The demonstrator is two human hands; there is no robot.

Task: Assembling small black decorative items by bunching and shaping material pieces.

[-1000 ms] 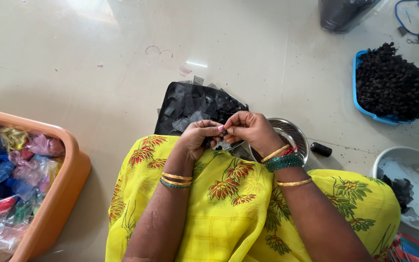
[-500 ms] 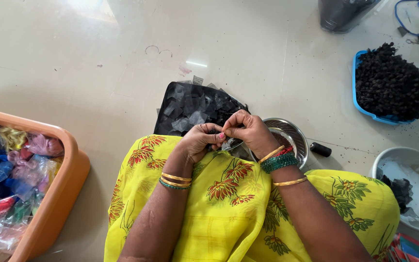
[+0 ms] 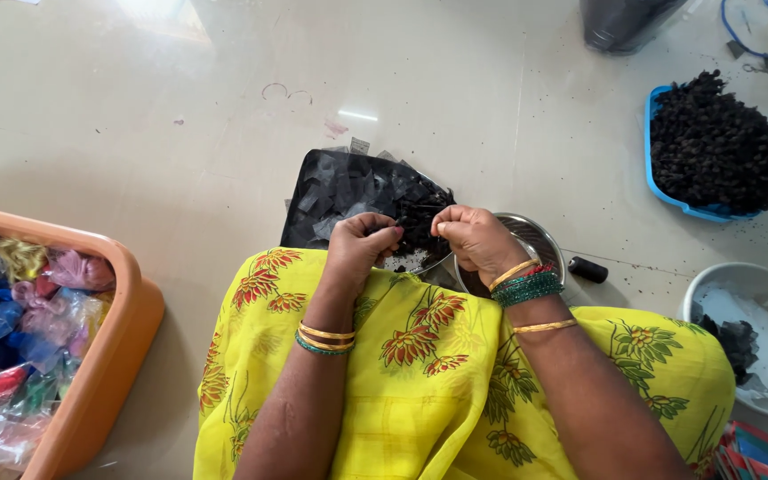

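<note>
My left hand [image 3: 362, 244] and my right hand [image 3: 473, 238] are held over my lap, a small gap between them. The fingers of both are pinched shut, and a thin dark thread or strip [image 3: 415, 228] seems to stretch from one to the other; it is too small to make out. Just beyond them a black tray [image 3: 313, 182] lies on the floor, holding cut black and grey fabric pieces. A steel bowl [image 3: 535, 238] sits under my right hand. Bangles circle both wrists, and a yellow flowered cloth [image 3: 420, 373] covers my lap.
An orange tub [image 3: 113, 356] of coloured plastic-wrapped bundles stands at the left. A blue tray [image 3: 668, 196] heaped with small black items is at the upper right. A white bowl [image 3: 740, 280] holds plastic and black scraps at the right. A small black spool [image 3: 588, 269] lies beside the steel bowl.
My hands were touching in front of me a second ago. They have drawn apart sideways, the left going left and the right going right.
</note>
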